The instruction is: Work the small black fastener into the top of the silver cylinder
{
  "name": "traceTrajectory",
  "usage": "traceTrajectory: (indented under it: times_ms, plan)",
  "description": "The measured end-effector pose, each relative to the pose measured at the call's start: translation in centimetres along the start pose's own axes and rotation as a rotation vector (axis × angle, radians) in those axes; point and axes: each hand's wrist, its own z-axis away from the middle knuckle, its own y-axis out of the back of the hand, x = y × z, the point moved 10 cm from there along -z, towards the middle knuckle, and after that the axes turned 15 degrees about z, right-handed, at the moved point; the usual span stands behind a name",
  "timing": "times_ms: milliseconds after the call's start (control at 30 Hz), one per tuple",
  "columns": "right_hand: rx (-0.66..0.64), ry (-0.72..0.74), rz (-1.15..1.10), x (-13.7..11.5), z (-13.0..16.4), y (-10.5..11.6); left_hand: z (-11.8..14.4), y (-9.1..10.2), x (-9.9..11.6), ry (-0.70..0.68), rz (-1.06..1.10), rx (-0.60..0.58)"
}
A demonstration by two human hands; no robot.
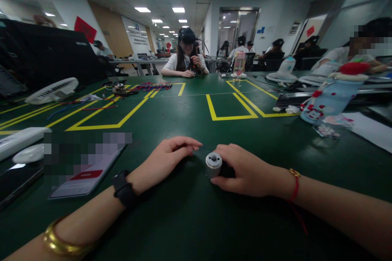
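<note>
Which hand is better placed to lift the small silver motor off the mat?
Right. The right hand already wraps the silver motor; the left hand rests on the green mat beside it, apart.

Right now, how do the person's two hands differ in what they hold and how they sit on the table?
The right hand is closed around a small silver motor; the left hand holds nothing, its fingers curled loosely.
The left wrist wears a black watch; the right wrist wears a red string bracelet.
Both rest on the green table.

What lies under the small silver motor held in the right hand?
The small silver motor rests on the green table. The right hand wraps its rear, hiding its back end.
</note>
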Motion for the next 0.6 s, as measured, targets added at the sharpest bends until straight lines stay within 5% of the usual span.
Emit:
traceTrajectory:
  times_ms: [300,600]
  plan:
    - [0.016,0.006,0.029,0.0,0.1,-0.2,1.6,-3.5,5.1,-0.221,-0.153,-0.062]
    - [-0.005,0.002,0.045,-0.3,-0.1,-0.2,1.8,-3.4,5.9,-0.311,-0.18,-0.014]
